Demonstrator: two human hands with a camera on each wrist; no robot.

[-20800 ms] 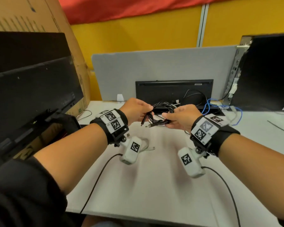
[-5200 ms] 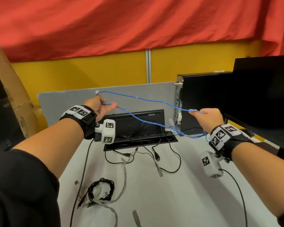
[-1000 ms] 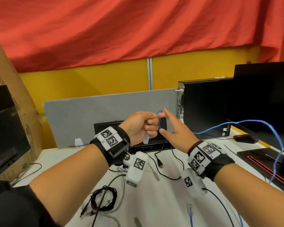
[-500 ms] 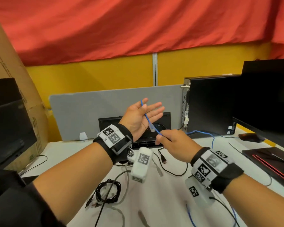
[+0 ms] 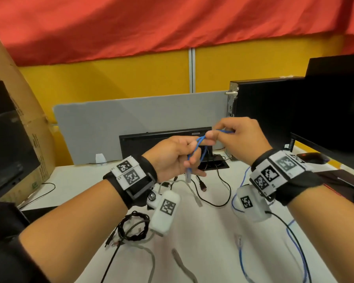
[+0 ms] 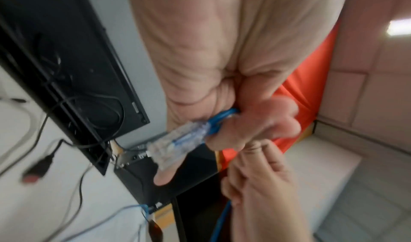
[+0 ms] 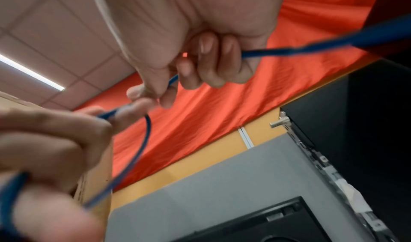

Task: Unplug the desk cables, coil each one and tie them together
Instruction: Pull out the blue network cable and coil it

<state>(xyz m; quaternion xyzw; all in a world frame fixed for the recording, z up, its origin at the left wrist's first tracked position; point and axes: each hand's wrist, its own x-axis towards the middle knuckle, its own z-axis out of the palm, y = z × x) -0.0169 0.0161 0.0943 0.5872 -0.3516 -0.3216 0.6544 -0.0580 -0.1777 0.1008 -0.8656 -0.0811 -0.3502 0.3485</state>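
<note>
While the left hand [image 5: 173, 158] grips a blue cable [image 5: 199, 147] loop above the desk [image 5: 202, 237], the right hand [image 5: 241, 137] pinches its next stretch.

white desk [image 5: 202, 242] | on it: coiled blk cable bundle [image 5: 134, 226], loose gray cable [image 5: 151, 260], blue cable [image 5: 243, 266] trailing rt side

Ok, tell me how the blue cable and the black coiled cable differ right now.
The blue cable is up in the air, held in both the left hand and the right hand; the black coiled cable lies untouched on the desk. The blue cable is mostly loose, trailing across the desk; the black one is wound into a compact bundle. Neither is plugged in at any end in view.
</note>
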